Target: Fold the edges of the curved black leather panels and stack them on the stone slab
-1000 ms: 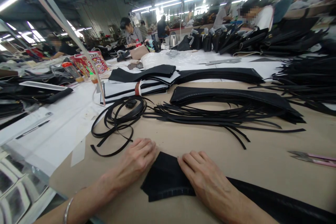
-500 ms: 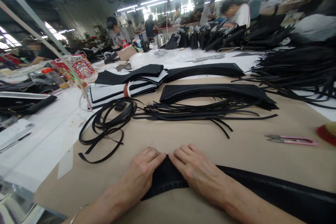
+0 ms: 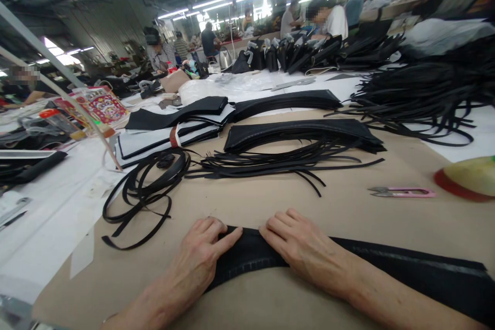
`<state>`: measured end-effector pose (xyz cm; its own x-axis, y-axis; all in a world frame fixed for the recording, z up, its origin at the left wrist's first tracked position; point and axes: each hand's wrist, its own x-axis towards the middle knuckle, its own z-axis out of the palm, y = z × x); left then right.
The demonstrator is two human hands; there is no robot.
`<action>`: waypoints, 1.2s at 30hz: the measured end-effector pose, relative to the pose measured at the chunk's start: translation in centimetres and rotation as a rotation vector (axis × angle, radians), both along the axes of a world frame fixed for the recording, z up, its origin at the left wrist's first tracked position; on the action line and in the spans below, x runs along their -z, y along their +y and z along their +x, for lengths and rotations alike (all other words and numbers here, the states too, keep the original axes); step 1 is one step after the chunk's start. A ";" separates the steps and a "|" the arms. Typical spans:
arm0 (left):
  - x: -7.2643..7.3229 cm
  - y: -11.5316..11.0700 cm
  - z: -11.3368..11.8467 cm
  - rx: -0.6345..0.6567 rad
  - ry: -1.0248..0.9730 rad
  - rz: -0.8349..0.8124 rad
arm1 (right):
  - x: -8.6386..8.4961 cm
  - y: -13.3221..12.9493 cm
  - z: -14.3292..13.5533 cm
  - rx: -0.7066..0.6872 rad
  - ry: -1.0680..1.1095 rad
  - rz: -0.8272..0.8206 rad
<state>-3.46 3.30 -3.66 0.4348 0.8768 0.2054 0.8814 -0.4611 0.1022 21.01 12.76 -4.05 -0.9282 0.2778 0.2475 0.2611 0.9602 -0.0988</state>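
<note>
A long curved black panel (image 3: 253,252), leather-like with a pale line along its near edge, lies across the brown work sheet in front of me. My left hand (image 3: 201,250) pinches its far edge near the left end, thumb pointing right along the edge. A short way to the right, my right hand (image 3: 297,240) grips the same edge with fingers curled over it. The fingertips of both hands are partly hidden. The panel's right part (image 3: 425,273) runs past my right forearm toward the frame's right side.
Beyond my hands lie thin black strips (image 3: 270,162), a coiled black strip (image 3: 145,185) and stacked black panels (image 3: 301,131). Pink-handled thread snips (image 3: 402,192) and a yellowish object with a red base (image 3: 466,180) sit at right. A pole (image 3: 73,103) stands left. People work farther back.
My hands have moved apart, opening a wider stretch of the panel's edge between them. The peak between my thumbs has flattened. My view has shifted right.
</note>
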 end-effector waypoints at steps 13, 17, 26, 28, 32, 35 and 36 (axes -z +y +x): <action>-0.6 0.2 1.0 -0.020 -0.014 0.033 | -0.6 -1.0 0.5 0.040 -0.054 0.023; -0.7 0.8 3.1 -0.012 -0.128 -0.059 | -0.6 -1.1 0.3 0.040 -0.047 0.050; 0.4 0.9 4.6 0.005 -0.150 -0.053 | -1.0 -0.2 1.5 0.009 -0.026 0.086; 0.2 0.9 4.6 0.013 -0.147 -0.069 | -0.7 0.1 2.3 0.020 -0.014 0.066; -0.1 1.1 4.9 0.016 -0.105 -0.090 | -0.3 0.3 3.8 0.019 0.015 0.058; -0.2 1.2 5.2 0.018 -0.053 -0.092 | -0.4 0.2 4.6 0.029 0.013 0.072; -0.2 1.2 5.2 0.021 -0.038 -0.088 | -0.4 0.1 4.8 0.034 0.010 0.076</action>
<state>1.76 4.54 -3.42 0.4469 0.8829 0.1445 0.8662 -0.4674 0.1769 25.84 12.89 -3.61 -0.9160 0.2890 0.2782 0.2928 0.9557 -0.0286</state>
